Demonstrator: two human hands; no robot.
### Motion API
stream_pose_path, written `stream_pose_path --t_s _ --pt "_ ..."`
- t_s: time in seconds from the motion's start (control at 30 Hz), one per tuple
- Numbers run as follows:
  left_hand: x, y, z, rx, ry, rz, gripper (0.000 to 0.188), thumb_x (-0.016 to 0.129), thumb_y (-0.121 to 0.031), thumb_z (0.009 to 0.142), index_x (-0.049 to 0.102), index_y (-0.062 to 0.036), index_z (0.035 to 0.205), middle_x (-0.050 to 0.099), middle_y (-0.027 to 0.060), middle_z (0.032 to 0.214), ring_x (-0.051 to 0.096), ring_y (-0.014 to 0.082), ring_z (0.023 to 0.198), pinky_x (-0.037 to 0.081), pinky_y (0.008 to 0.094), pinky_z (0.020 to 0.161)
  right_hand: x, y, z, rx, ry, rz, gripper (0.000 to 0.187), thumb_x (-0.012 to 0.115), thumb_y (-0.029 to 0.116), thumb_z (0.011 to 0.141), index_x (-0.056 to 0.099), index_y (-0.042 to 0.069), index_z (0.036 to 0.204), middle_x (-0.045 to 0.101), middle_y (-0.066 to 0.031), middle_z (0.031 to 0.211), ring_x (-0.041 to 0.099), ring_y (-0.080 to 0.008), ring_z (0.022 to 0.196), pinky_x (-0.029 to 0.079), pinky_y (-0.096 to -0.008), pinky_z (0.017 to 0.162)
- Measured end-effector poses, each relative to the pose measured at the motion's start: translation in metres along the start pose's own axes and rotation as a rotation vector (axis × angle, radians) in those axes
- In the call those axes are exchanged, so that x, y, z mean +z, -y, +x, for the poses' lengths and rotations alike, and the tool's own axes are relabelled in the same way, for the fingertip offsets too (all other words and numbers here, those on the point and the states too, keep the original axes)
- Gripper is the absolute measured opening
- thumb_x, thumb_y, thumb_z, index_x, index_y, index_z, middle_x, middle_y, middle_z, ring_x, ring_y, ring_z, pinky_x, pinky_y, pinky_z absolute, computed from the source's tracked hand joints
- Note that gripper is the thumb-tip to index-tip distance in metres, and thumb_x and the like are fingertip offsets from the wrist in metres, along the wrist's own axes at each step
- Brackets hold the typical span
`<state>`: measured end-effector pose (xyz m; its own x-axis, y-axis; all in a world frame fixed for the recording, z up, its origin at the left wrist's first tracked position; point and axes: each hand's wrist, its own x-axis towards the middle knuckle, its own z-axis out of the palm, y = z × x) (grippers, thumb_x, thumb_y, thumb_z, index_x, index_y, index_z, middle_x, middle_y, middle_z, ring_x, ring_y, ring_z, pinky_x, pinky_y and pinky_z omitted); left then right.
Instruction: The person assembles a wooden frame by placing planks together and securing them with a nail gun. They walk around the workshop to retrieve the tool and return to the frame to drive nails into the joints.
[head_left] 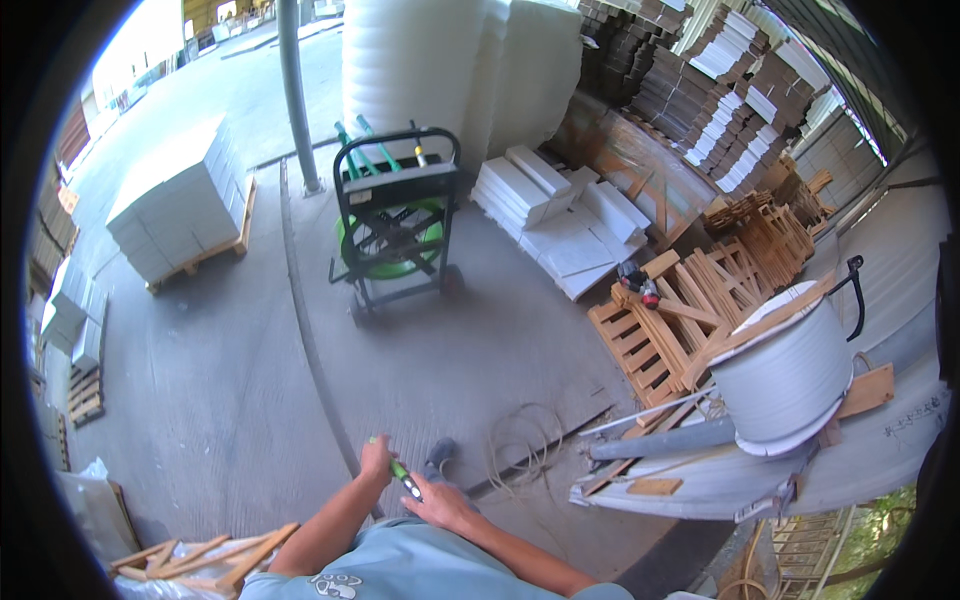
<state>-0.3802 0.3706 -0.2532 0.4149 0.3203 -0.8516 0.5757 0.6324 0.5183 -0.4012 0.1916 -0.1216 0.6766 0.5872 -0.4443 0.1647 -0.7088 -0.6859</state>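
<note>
In front of my body, my left hand [376, 460] is closed, with its fingers round the upper end of a slim green and black hand tool [405, 480]. The tool looks like a utility knife, though its exact kind is too small to make out. My right hand [440, 502] has its fingers curled at the tool's lower, dark end. Beyond my hands, upright on the concrete floor, is a black-framed strapping cart [400, 215] with a green reel and green-handled tools in its top tray.
White boxes are stacked on a pallet [180, 200] at left. More white boxes [565, 215] lie beyond the cart's right. Wooden pallets [650, 340], a large white strap reel [785, 370] and a loose coil of strap [525, 440] are at right. A grey post [295, 100] stands behind.
</note>
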Motion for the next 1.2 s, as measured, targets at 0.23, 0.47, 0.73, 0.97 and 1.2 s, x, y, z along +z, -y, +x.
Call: stream_pose_path --t_s 0.23,0.47,0.73,0.97,1.2 --pt "0.088 -0.074 0.054 0.035 -0.072 0.063 0.029 0.058 -0.025 0.087 0.052 0.0002 0.1 0.052 0.0126 0.08 0.054 0.027 0.065 0.047 0.0471 0.051 -0.094 -0.017 0.088 -0.013 -0.233 -0.11 0.042 0.055 0.049 0.089 0.065 0.015 0.111 0.066 -0.0177 0.069 0.065 -0.0394 0.066 0.051 -0.0505 0.059" --pt "0.185 -0.137 0.083 -0.057 -0.111 -0.014 0.028 0.056 -0.021 0.088 0.051 0.0014 0.103 0.053 0.0157 0.083 0.056 0.03 0.066 0.051 0.0501 0.053 -0.172 -0.04 0.159 0.028 -0.406 -0.028 0.036 0.058 0.045 0.085 0.069 0.011 0.085 0.066 -0.0144 0.066 0.065 -0.037 0.063 0.052 -0.0484 0.059" --pt "0.307 -0.222 0.174 -0.047 0.111 0.219 0.042 0.055 -0.022 0.09 0.039 -0.0049 0.125 0.049 0.0226 0.101 0.057 0.0394 0.062 0.052 0.0548 0.048 -0.24 -0.074 0.257 0.185 -0.548 0.069 0.034 0.061 0.041 0.086 0.067 0.008 0.083 0.065 -0.0175 0.07 0.063 -0.0403 0.067 0.05 -0.0493 0.06" --pt "0.39 -0.299 0.25 -0.107 0.165 0.26 0.045 0.057 -0.024 0.089 0.037 -0.0054 0.124 0.05 0.0223 0.099 0.06 0.0404 0.07 0.053 0.0541 0.055 -0.307 -0.09 0.288 0.389 -0.671 0.289 0.043 0.057 0.047 0.088 0.069 0.008 0.1 0.069 -0.0183 0.082 0.066 -0.0405 0.079 0.052 -0.0495 0.068" --pt "0.491 -0.336 0.252 -0.259 0.444 0.599 0.038 0.054 -0.022 0.092 0.042 0.0018 0.12 0.058 0.0256 0.096 0.064 0.0399 0.071 0.055 0.052 0.058 -0.343 -0.173 0.288 0.7 -1.149 0.631 0.037 0.064 0.035 0.089 0.07 -0.001 0.095 0.065 -0.0093 0.068 0.06 -0.0174 0.057 0.048 -0.0324 0.057"
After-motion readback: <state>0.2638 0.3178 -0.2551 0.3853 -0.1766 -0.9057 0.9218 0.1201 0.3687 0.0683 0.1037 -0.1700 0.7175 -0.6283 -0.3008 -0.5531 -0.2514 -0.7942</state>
